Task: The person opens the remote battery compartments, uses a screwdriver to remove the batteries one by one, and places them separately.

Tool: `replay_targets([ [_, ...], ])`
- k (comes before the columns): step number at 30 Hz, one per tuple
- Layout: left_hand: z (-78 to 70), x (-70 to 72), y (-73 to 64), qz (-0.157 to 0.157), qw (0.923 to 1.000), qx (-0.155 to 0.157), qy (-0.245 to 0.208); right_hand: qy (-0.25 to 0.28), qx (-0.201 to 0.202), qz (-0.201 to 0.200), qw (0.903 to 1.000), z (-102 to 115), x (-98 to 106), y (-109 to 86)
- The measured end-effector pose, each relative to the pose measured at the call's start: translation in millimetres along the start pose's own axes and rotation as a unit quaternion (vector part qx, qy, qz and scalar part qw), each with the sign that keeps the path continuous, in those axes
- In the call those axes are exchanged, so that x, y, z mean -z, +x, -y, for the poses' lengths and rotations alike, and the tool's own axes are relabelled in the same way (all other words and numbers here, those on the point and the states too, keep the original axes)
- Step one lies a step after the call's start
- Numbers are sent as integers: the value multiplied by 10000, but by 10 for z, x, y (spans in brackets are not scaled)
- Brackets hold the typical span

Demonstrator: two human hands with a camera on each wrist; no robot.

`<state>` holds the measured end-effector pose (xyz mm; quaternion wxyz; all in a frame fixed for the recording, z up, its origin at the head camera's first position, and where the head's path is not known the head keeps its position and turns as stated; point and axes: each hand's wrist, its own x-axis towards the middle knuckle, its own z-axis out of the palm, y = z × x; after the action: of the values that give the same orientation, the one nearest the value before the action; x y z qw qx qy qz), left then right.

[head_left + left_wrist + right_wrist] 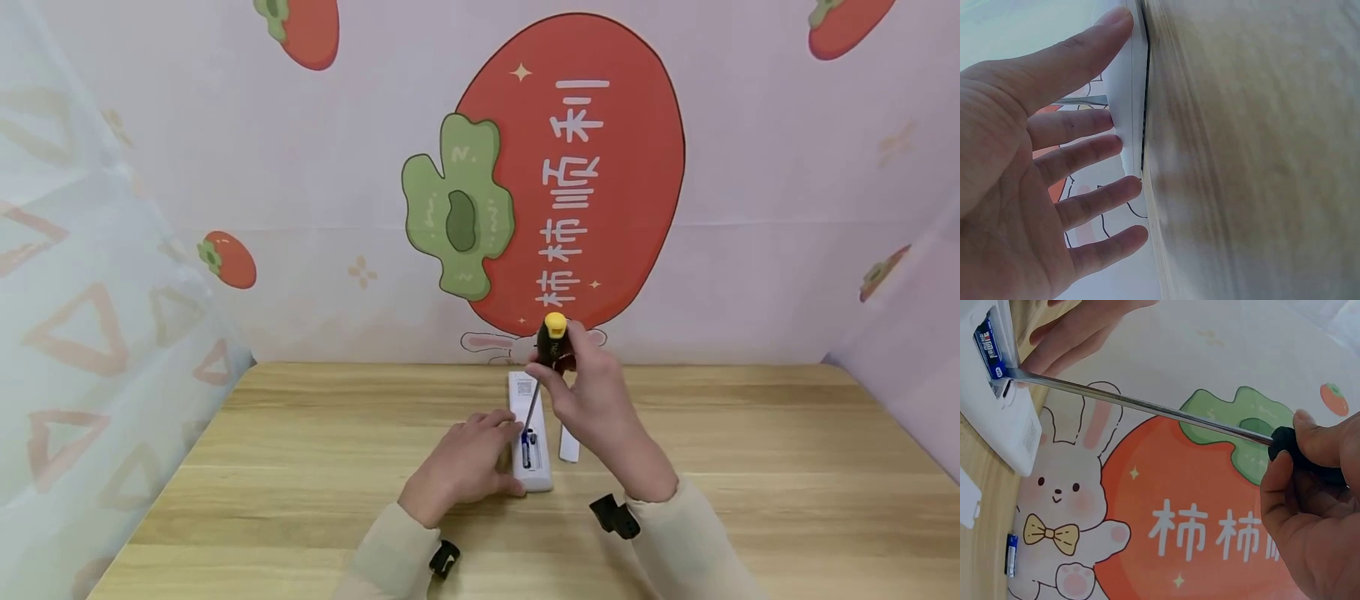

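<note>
A white remote control (pixel 534 479) lies back side up on the table, its battery compartment uncovered. Inside sits one blue battery (pixel 988 347). My right hand (pixel 600 396) grips a screwdriver (pixel 1185 419) by its dark, yellow-capped handle. The shaft slants down, and its tip is at the end of the battery. Along the remote's left side, my left hand (pixel 468 458) steadies it with extended fingers. In the left wrist view, the thumb (pixel 1094 47) and the nearest fingertips rest against the remote's edge, while the other fingers are spread.
A white battery cover (pixel 570 444) lies on the wooden table (pixel 315 467), right of the remote. Another blue battery (pixel 1011 555) appears beyond it in the right wrist view. A printed cloth backdrop (pixel 337 150) rises behind the table.
</note>
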<state>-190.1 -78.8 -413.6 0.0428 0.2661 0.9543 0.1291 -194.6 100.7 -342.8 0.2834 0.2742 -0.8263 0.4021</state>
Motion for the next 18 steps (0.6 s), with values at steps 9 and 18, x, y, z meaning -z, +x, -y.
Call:
replay_targets([
  [9, -5, -29, 30, 8, 9999, 128, 5, 104, -65, -163, 9998, -51, -57, 64],
  [18, -62, -22, 35, -75, 9999, 121, 5, 247, -483, -235, 9983, -202, -34, 130],
])
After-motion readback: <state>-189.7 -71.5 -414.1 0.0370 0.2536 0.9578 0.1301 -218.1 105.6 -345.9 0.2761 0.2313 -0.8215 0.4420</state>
